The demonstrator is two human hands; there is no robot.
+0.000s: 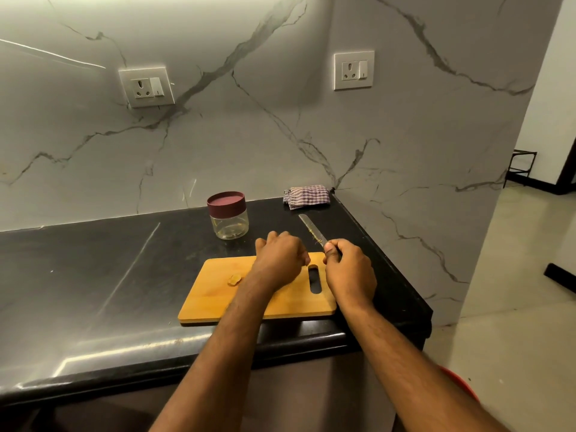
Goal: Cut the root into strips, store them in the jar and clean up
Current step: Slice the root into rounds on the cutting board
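My right hand grips the knife; my left hand is curled, contents unseen. A root piece lies on the cutting board. The jar behind the board stays lidded; storing and cleanup remain.

1. Countertop: glossy black.
2. Cutting board: honey-orange wood.
3. Jar: clear, maroon lid.
4. Cloth: purple-and-white check.
5. Wall: grey-veined white marble.
6. Knife: silver blade.
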